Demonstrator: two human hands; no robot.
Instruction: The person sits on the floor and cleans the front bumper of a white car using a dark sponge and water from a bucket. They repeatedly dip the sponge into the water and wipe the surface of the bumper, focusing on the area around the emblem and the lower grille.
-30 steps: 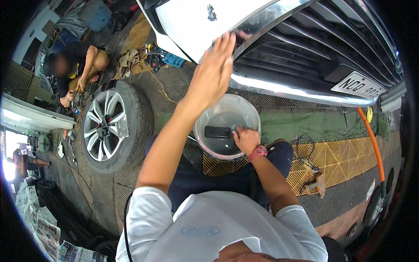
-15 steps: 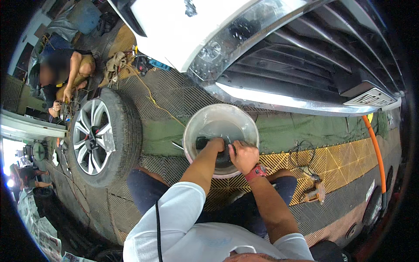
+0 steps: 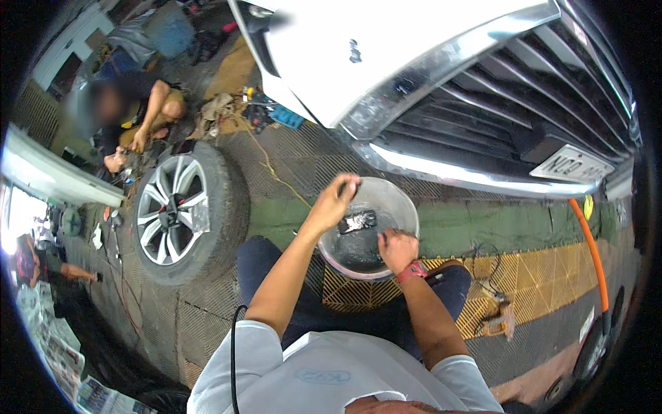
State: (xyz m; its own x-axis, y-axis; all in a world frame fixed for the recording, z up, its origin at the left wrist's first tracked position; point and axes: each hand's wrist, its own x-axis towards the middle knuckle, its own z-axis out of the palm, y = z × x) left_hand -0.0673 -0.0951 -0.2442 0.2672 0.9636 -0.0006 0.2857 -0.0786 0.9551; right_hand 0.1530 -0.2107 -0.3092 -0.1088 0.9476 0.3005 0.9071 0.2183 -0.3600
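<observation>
A round pale basin (image 3: 409, 200) with water in it stands in front of me. In the water lies a black rectangular part (image 3: 357, 221) with a bright reflection on it. My left hand (image 3: 336, 199) is raised at the basin's left rim, fingers closed around a small dark piece (image 3: 356, 189) whose kind I cannot make out. Over the right side of the basin, my right hand (image 3: 398, 250) is curled closed; something dark shows at its fingertips, too little to name. A red watch (image 3: 412, 270) is on my right wrist.
A white car's front (image 3: 441, 145) overhangs beyond the basin. At left stands a wheel with tyre (image 3: 231, 214); past it another person (image 3: 141, 110) crouches, hands at work. An orange hose (image 3: 593, 241) hangs at right. Cables and a tool (image 3: 498, 321) lie on the yellow grating.
My hands, together in the basin before, have come apart. The left has lifted to the left rim; the right stays over the basin's right side. The view has shifted.
</observation>
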